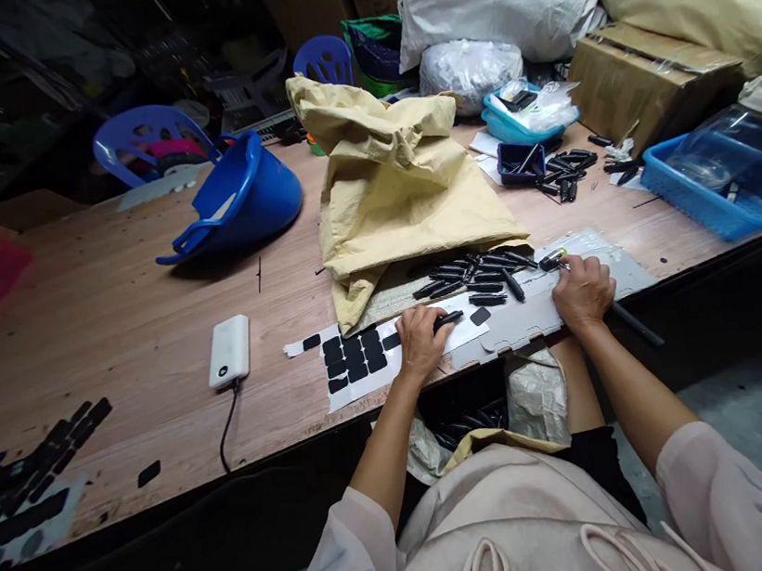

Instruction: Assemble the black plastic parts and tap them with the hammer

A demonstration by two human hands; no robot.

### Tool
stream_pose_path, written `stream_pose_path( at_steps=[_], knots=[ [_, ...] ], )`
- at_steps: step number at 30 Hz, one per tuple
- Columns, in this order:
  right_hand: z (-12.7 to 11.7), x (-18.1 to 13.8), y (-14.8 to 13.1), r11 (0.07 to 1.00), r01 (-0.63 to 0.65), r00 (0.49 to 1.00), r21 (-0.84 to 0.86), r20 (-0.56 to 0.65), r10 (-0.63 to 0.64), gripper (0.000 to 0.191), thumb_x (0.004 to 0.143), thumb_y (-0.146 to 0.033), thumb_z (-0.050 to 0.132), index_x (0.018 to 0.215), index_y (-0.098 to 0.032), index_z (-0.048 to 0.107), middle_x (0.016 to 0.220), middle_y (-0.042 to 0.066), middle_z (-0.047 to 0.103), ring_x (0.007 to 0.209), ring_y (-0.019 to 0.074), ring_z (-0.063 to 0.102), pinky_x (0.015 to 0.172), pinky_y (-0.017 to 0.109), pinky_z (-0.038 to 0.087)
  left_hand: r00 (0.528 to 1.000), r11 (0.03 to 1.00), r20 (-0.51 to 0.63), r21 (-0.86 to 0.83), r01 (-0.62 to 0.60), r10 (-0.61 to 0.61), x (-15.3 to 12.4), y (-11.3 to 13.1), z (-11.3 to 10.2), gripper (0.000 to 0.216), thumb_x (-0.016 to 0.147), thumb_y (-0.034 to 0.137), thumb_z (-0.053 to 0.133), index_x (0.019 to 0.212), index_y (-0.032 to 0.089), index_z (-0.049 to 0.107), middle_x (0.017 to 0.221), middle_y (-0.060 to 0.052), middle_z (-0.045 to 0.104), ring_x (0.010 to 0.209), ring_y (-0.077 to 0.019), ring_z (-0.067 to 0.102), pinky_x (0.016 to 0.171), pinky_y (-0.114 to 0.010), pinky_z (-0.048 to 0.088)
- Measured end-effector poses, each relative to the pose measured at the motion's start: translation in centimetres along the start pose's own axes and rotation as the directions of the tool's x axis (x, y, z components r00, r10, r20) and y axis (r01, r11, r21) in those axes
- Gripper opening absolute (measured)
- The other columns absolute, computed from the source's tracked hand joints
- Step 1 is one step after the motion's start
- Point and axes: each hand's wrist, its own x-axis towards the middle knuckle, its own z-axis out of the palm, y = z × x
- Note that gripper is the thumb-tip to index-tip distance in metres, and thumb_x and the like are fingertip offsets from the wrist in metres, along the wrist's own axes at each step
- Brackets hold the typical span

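Observation:
My left hand [421, 344] is closed on a black tubular piece [448, 319], just above a white sheet [468, 335] at the table's front edge. Rows of black rounded stickers [355, 356] lie on that sheet, beside the hand. My right hand [584, 291] grips a long dark-handled tool [639, 326]; its handle sticks out behind the palm, and its exact kind is unclear. Ahead of those fingers is a small dark part with a yellow-green bit [552, 259]. Between the hands, a pile of black tubular pieces [485, 276] lies in front of a yellowish sack [412, 197].
A white power bank [229, 350] with a cable lies left. Farther back are a tipped blue bucket [249, 190] and a blue basin [531, 116]. A blue basket [713, 195] stands right, near a cardboard box [656, 81]. An open sack [537, 401] of black pieces is below the edge.

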Motion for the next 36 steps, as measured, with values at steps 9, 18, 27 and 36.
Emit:
stream_pose_path(
  at_steps=[9,18,27,36],
  knots=[
    [-1.4,-0.6,-0.3,0.981,0.059,0.997,0.183,-0.060,-0.049,0.039,0.098,-0.025,0.048,0.129,-0.022,0.071,0.106,0.013,0.063,0.100,0.0278,0.052,0.086,0.038,0.038,0.999,0.989,0.047,-0.142,0.033,-0.027,0.3,-0.8,0.4,0.017,0.086,0.030,0.081,0.103,0.029,0.079,0.103,-0.002,0.075,0.108,-0.0262,0.057,0.102,-0.044,0.041],
    [-4.0,-8.3,-8.5,0.626,0.329,0.877,0.707,0.018,-0.481,0.033,0.105,-0.033,0.048,0.123,-0.024,0.074,0.104,0.008,0.073,0.098,0.0216,0.068,0.091,0.033,0.053,0.998,0.986,0.058,-0.163,0.043,-0.034,0.2,-0.7,0.5,0.017,0.087,0.030,0.082,0.104,0.031,0.081,0.102,-0.001,0.073,0.107,-0.0244,0.056,0.102,-0.043,0.040],
    [-3.7,-10.1,-9.5,0.708,0.490,0.787,0.509,0.090,-0.610,0.035,0.108,-0.032,0.042,0.123,-0.033,0.074,0.095,0.005,0.070,0.093,0.0224,0.067,0.082,0.031,0.054,0.998,0.987,0.055,-0.153,0.038,-0.030,0.3,-0.8,0.6,0.015,0.088,0.035,0.083,0.101,0.029,0.081,0.096,-0.001,0.072,0.103,-0.0245,0.055,0.098,-0.042,0.040],
    [-3.3,-9.9,-8.7,0.733,0.380,0.861,0.565,0.073,-0.503,0.034,0.105,-0.032,0.046,0.122,-0.029,0.076,0.096,0.006,0.071,0.092,0.0227,0.068,0.082,0.032,0.053,0.999,0.983,0.019,-0.178,0.042,-0.040,0.4,-0.7,0.9,0.015,0.085,0.029,0.084,0.100,0.031,0.082,0.097,-0.001,0.074,0.104,-0.0244,0.057,0.099,-0.042,0.042]
  ],
)
